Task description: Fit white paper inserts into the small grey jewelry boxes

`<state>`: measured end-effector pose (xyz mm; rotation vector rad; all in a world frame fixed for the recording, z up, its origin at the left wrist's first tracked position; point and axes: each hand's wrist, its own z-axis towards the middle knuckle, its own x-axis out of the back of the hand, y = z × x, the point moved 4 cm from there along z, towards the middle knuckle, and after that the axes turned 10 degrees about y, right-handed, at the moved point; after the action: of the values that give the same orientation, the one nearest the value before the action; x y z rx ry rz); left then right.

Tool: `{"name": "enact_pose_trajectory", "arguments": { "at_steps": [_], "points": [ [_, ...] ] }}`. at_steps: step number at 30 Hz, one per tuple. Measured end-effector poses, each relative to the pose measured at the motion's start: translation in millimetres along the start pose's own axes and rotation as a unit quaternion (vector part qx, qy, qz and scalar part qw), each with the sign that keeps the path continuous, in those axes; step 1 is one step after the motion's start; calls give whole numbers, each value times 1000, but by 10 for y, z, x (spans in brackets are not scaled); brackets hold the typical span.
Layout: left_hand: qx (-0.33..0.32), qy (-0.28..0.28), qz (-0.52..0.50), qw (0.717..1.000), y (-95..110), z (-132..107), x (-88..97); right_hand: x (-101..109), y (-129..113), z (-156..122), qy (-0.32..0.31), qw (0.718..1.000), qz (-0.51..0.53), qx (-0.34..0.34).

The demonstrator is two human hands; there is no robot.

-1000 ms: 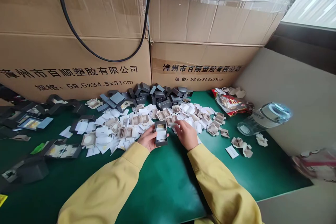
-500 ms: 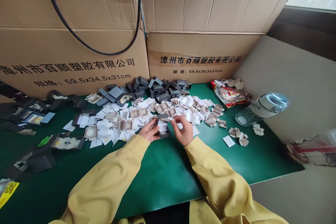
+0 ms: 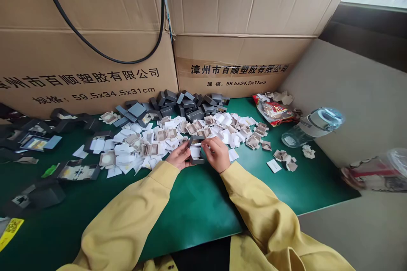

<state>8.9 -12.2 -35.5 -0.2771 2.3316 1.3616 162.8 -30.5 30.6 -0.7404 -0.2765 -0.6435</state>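
A small black box (image 3: 197, 160) stands with its lid up over the green table, white showing inside it. My left hand (image 3: 179, 155) grips it from the left, fingers closed round its side. My right hand (image 3: 217, 155) is at the box's right edge with thumb and fingers curled together; what they pinch, if anything, is hidden. Just beyond both hands spreads a heap of white cards and grey-brown cardboard inserts (image 3: 167, 134).
Black boxes (image 3: 190, 106) are piled against large cartons (image 3: 232, 59). More opened boxes (image 3: 78, 171) lie at the left. To the right are a red snack bag (image 3: 276, 112), a clear bottle (image 3: 310, 128), a white card (image 3: 274, 166) and a plastic cup (image 3: 378, 172).
The white card that my right hand held above the box no longer shows there; white now shows inside the box. My right fingers have curled in by its edge. The view has shifted slightly.
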Motion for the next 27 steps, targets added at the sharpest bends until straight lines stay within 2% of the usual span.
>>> {"name": "enact_pose_trajectory", "arguments": {
  "at_steps": [5,8,16,27],
  "points": [
    [7,-2,-6,1000,20,2,-7,-24,12,4,-10,1000,-5,-6],
    [13,-6,-5,1000,30,-4,-15,-17,26,9,5,1000,-14,-10],
    [-17,3,14,1000,-17,3,-17,-32,73,-9,15,999,-17,-39],
    [-15,1,21,1000,-15,-20,-40,-84,160,-65,26,995,-31,-88]
  ]
}}
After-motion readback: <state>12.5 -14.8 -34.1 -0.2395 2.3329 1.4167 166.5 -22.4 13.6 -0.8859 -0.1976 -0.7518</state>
